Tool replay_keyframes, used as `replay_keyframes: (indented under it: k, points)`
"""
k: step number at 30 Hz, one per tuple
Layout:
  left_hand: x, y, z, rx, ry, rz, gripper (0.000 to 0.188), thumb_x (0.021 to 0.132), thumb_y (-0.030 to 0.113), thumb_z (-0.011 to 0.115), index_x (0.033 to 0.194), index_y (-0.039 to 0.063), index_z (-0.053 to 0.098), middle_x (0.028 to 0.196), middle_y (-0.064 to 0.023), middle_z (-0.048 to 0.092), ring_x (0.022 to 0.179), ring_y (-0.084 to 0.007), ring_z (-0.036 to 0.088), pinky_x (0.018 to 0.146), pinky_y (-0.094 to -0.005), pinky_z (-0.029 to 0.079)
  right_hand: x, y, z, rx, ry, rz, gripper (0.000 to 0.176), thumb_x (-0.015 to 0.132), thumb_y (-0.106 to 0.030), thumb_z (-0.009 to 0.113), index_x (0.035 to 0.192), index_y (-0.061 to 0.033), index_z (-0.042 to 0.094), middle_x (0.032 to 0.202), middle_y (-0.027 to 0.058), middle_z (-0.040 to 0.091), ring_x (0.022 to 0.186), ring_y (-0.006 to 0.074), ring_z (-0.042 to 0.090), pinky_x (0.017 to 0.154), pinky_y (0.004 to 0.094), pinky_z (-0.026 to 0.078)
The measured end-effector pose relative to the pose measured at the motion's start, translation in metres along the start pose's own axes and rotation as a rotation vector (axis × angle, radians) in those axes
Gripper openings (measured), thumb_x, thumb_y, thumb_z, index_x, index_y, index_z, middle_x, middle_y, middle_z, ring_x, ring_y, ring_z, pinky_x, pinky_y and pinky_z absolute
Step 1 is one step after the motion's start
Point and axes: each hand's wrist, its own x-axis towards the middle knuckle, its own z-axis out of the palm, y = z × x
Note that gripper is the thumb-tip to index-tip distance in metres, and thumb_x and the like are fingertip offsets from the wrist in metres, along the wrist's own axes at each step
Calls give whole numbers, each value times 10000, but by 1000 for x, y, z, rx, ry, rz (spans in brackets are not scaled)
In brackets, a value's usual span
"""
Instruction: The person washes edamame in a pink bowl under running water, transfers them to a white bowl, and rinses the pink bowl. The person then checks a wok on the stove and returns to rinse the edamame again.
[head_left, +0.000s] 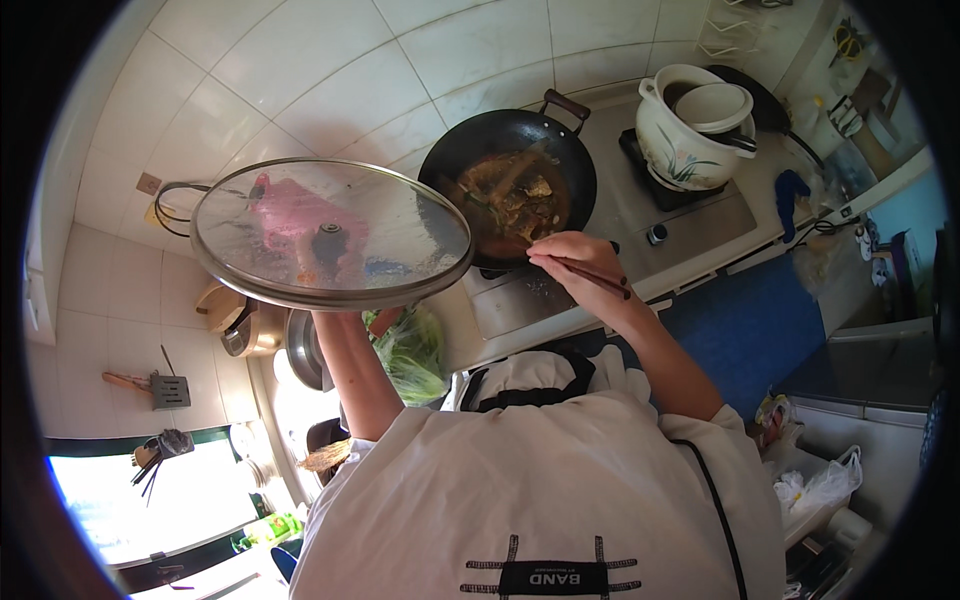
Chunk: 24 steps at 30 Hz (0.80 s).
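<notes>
My left hand (349, 259) shows through a wet glass lid (405, 217) with a metal rim. It grips the lid by its dark knob (330, 244), keeping it raised left of a black wok (581, 169). Brown stewed food (517, 187) in sauce lies in the wok, with green pieces and several chunks in it; what it is made of is hard to tell. Over the wok's near rim, my right hand (581, 262) holds brown chopsticks (600, 279). Their thick ends stick out past the hand, and the tips point down towards the food.
Right of the wok, a white floral pot (686, 146) stands on the second burner of the steel stove (517, 304). Leafy greens in a plastic bag (411, 349) lie near my left forearm. A rice cooker (255, 330) is at left. Something pink (311, 210) shows through the lid.
</notes>
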Motion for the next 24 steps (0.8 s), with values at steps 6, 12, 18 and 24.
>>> replay_keyframes:
  k: [6, 12, 18, 24]
  points:
    - [1, -4, 2, -24, 34, 37, 308, 903, 367, 612, 917, 59, 623, 795, -79, 598, 600, -163, 517, 432, -225, 391, -6, -3, -6, 66, 70, -62, 100, 860, -78, 719, 943, -25, 736, 900, 114, 732, 815, 223, 707, 743, 314, 555]
    - [-4, 0, 3, -17, -65, -104, 339, 889, 396, 624, 923, 59, 620, 831, -81, 605, 607, -161, 522, 420, -208, 383, -17, -23, -49, 225, 163, 266, 155, 931, -100, 666, 969, 43, 713, 895, 110, 725, 808, 160, 709, 729, 283, 595]
    - [0, -2, 0, 14, -101, -62, 353, 882, 405, 624, 936, 56, 616, 849, -89, 612, 606, -154, 522, 429, -194, 398, -29, -19, -79, 523, 340, 447, 218, 956, -130, 652, 1005, 81, 673, 959, 142, 709, 886, 185, 704, 775, 284, 610]
    - [0, -1, -3, 45, -35, -116, 382, 887, 427, 624, 936, 48, 615, 855, -95, 611, 585, -145, 511, 417, -191, 397, -53, -2, -110, 531, 338, 539, 184, 972, -113, 620, 996, 66, 654, 978, 161, 703, 877, 204, 707, 780, 292, 614]
